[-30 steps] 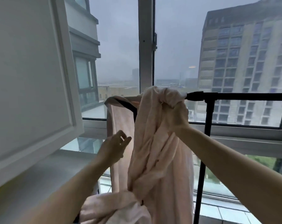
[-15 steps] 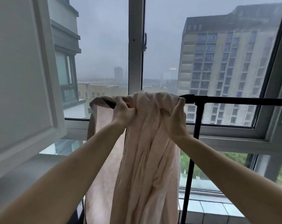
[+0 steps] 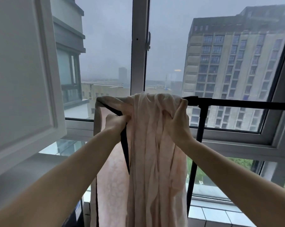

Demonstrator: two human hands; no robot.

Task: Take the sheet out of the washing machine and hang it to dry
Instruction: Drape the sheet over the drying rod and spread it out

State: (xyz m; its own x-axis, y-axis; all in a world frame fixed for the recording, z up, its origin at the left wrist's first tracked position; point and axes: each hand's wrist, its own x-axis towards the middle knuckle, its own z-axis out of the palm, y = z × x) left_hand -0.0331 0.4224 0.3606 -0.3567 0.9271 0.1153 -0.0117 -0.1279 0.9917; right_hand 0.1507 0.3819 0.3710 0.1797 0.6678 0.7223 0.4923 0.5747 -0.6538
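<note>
A pale pink sheet (image 3: 153, 153) hangs bunched over the top bar of a black drying rack (image 3: 236, 104) in front of the window. My left hand (image 3: 116, 122) grips the sheet's left side, just below the bar, with its fingers buried in the folds. My right hand (image 3: 179, 118) grips the sheet's right edge close to the bar, thumb up near the rail. The cloth falls in long creased folds below the frame's bottom edge. A second pink layer hangs behind the rack's left post.
A white cabinet door (image 3: 24, 79) stands open at the left, close to my left arm. The window frame (image 3: 139, 46) and sill run behind the rack. The rack's right upright (image 3: 194, 161) stands beside the sheet. Tiled ledge at lower right.
My left hand rose from below and took hold of the sheet's left side by the bar. The twisted bundle has been pulled up and now hangs in straighter folds.
</note>
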